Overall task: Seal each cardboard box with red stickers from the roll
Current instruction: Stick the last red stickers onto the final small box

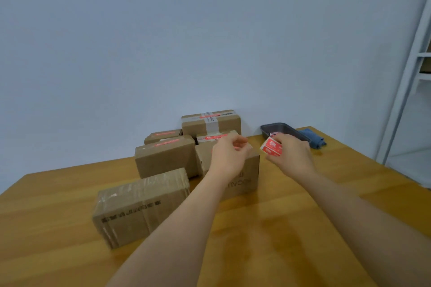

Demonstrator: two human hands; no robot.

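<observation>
Sticker roll (272,148), red with white print, gripped in right hand (291,154).

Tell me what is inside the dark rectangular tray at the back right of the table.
Inside the dark rectangular tray, only a small reddish patch shows; the right hand covers the rest.

Soft, even, cool illumination is provided; no hard shadows are cast. A diffuse sheen is seen on the orange-brown wooden table (291,228). Slight motion blur is present throughout. Wide-angle bending is evident on the white metal shelving frame (401,91).
</observation>
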